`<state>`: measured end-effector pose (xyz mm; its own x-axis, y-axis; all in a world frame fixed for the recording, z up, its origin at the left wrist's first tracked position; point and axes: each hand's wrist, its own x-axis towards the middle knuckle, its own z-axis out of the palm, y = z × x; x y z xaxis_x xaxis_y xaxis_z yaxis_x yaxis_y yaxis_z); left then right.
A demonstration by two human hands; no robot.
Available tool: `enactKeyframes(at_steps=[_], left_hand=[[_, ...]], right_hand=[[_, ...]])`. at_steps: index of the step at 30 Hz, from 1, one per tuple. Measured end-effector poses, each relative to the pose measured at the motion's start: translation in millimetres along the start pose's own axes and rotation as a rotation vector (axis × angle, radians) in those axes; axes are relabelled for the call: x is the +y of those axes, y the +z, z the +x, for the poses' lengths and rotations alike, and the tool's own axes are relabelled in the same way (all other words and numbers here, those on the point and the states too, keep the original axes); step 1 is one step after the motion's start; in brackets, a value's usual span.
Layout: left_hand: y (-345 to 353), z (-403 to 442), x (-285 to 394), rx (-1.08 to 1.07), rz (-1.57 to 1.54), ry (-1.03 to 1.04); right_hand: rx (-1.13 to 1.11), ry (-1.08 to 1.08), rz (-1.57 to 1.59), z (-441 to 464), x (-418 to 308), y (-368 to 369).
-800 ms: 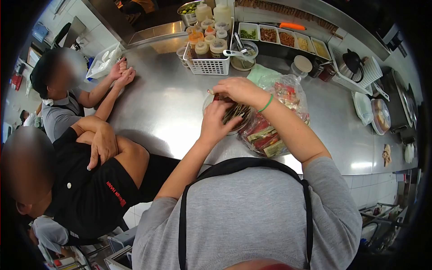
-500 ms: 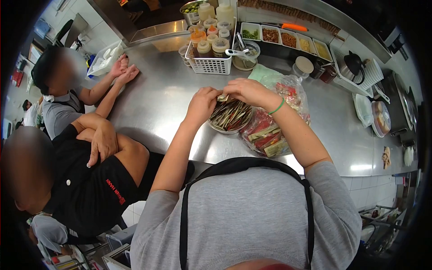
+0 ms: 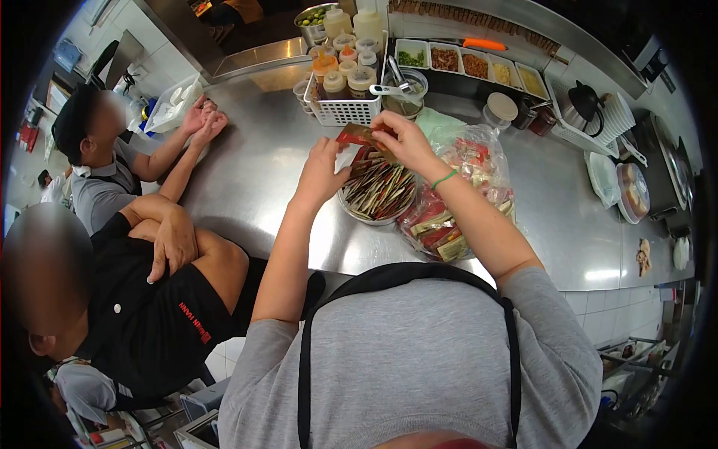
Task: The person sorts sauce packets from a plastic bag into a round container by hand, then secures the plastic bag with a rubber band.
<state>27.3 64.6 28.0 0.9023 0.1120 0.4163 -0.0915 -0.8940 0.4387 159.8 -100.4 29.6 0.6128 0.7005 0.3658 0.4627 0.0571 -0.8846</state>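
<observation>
A round bowl (image 3: 368,218) on the steel counter is packed with thin, narrow packets (image 3: 381,191) standing on edge. Over its far rim, my right hand (image 3: 404,144) pinches a red and brown packet (image 3: 357,135). My left hand (image 3: 320,177) is at the bowl's left side, thumb and fingers apart, with a pale patch beside them that I cannot make out. A clear plastic bag (image 3: 479,176) of red and greenish packets lies against the bowl's right side, under my right forearm.
Behind the bowl stand a white basket (image 3: 344,112) of sauce bottles and a green cloth (image 3: 440,126). Small food trays (image 3: 475,66) line the back. A jar (image 3: 499,111) is further right. Two people (image 3: 168,239) (image 3: 112,172) are at the left, one with arms crossed.
My hands have moved apart from their meeting point over the bowl's far rim. The red and brown packet now shows in my right hand, and my left hand's fingers have spread.
</observation>
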Motion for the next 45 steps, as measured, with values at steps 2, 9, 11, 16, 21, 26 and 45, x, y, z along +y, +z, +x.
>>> enactKeyframes(at_steps=[2,9,11,16,21,26,45], left_hand=[[-10,11,18,-0.051,-0.268,-0.225],[12,15,-3,-0.144,-0.114,-0.222],[13,10,-12,-0.180,-0.214,-0.290],[-1,2,-2,-0.269,-0.109,-0.258],[21,12,6,0.083,-0.160,-0.032],[42,9,8,-0.073,-0.324,-0.051],[80,38,51,0.038,-0.611,-0.184]], right_hand=[[0.008,-0.076,-0.078,-6,9,8],[-0.094,-0.213,-0.512,-7,20,-8],[-0.142,-0.166,-0.526,-10,22,-17],[-0.012,-0.014,-0.256,-6,-2,-39],[0.321,-0.103,-0.124,6,-11,-34],[0.180,-0.011,-0.219,-13,16,-21],[0.012,0.088,-0.387,-74,34,-79]])
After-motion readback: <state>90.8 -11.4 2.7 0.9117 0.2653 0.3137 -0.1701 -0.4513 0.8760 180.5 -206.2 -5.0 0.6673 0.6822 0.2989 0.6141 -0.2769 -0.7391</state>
